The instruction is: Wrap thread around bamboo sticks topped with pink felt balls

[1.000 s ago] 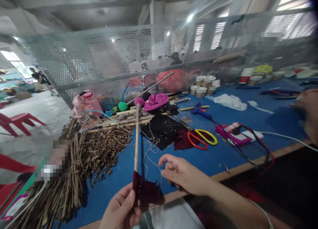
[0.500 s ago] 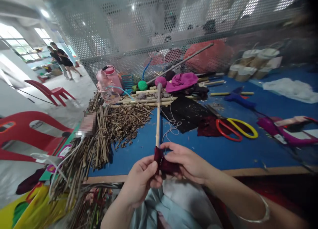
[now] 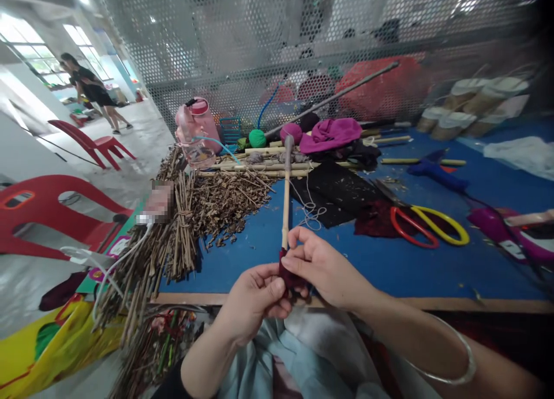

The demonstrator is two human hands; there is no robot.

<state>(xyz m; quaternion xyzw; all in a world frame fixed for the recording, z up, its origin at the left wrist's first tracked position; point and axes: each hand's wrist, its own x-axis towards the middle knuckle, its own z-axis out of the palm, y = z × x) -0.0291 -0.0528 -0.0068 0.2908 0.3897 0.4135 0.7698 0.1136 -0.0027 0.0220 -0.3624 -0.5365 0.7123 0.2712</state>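
Note:
A thin bamboo stick point(image 3: 286, 206) points away from me over the blue table, its near end wrapped in dark maroon cloth point(image 3: 287, 275). My left hand point(image 3: 258, 292) is closed on the wrapped end, thumb against the cloth. From the other side my right hand point(image 3: 322, 266) pinches the same cloth, its thumb and index finger near the upper edge of the wrap. The stick's far end is covered in something greyish. Loose pale string point(image 3: 309, 211) lies beside the stick. Part of the maroon cloth is hidden behind my fingers.
Scissors with red and yellow handles point(image 3: 428, 226) lie right on black cloth point(image 3: 333, 194) and maroon scraps. Bundled twigs point(image 3: 179, 232) fill the left side. A pink jug point(image 3: 203, 125), a green ball point(image 3: 257, 138) and magenta cloth point(image 3: 331, 135) stand behind. A person point(image 3: 90, 87) is far left.
My right hand has shifted its fingers up the cloth, and the loose cloth at its right is drawn in closer to the stick. The view has shifted slightly; the background people moved.

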